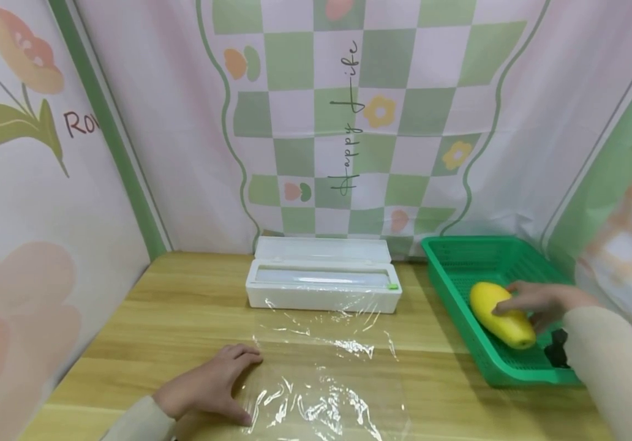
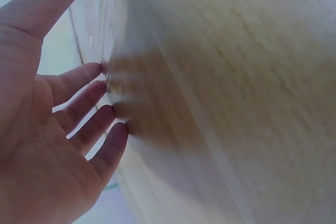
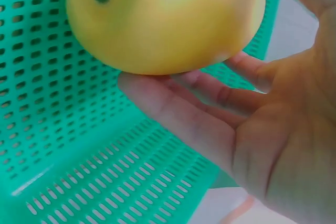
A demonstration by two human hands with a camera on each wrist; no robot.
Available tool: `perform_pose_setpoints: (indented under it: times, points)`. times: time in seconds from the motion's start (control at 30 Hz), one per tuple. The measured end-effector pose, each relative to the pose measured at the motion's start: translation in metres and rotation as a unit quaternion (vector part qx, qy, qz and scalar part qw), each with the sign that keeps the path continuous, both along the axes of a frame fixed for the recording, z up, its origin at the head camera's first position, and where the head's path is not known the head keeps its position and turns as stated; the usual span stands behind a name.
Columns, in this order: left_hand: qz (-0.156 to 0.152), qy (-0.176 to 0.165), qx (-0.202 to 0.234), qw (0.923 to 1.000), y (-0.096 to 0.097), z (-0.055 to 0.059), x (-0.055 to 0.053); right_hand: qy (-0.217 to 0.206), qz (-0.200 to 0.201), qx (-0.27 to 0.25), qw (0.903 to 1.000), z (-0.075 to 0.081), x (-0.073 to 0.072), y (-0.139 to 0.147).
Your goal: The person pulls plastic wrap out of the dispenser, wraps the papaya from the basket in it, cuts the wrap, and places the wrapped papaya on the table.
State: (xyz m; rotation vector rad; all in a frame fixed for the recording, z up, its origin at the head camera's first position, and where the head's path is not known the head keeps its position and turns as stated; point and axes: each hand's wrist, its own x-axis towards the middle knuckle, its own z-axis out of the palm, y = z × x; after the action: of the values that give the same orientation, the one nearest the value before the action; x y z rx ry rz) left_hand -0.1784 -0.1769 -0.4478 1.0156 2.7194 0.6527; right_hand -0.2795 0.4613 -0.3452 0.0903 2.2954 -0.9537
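Over the green basket, my right hand holds a yellow papaya, thumb on one side and fingers on the other. The right wrist view shows fingers under the papaya, whose small green stem end faces the basket wall. My left hand rests its fingertips and thumb at the left edge of a sheet of clear plastic wrap. In the left wrist view its fingers are spread and lightly bent against the film. The sheet runs forward from a white wrap dispenser across the wooden table.
The dispenser's lid stands raised, with the wrap roll inside and a green slider at its right end. Printed curtains close in the table's back and sides. A black item shows by the right wrist.
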Motion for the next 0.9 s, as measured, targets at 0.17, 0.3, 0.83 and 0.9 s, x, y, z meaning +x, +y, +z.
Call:
perform_pose_setpoints:
  times: [0.17,0.3,0.83,0.9]
  points:
    - [0.002,0.002,-0.005,1.0000,0.001,0.001,-0.001,0.046,0.031,0.003,0.9984,0.015,0.002,0.001]
    - [0.001,0.003,-0.005,1.0000,0.002,0.002,-0.002,0.097,0.055,0.028,0.9934,0.031,0.005,-0.005]
    - [0.003,-0.004,0.001,1.0000,0.002,0.002,0.000,0.238,0.141,0.115,0.9540,0.086,0.018,-0.078]
    - [0.002,-0.003,0.001,1.0000,0.001,0.002,0.000,0.248,0.158,0.119,0.9483,0.087,0.020,-0.091]
